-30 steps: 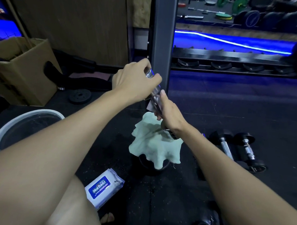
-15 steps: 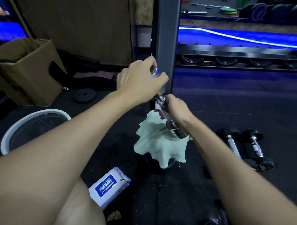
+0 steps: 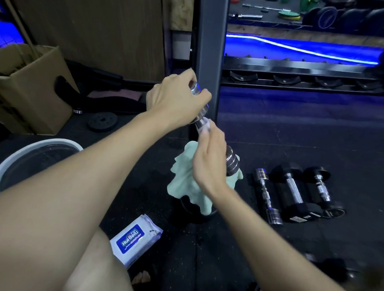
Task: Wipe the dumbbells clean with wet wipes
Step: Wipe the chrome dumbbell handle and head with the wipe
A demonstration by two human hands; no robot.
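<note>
Right now, in the head view, the left hand (image 3: 177, 96) is gripping the upper end of a chrome dumbbell (image 3: 231, 161), holding it tilted in the air. The right hand (image 3: 209, 161) is curling around the handle, pinching a white wet wipe (image 3: 204, 127) against the metal. A pale green cloth (image 3: 185, 184) is draping over a dark object just beneath. Three more dumbbells (image 3: 291, 193) are lying side by side on the floor (image 3: 286, 132) to the right, and a wipes pack (image 3: 135, 239) is sitting near the person's knee.
</note>
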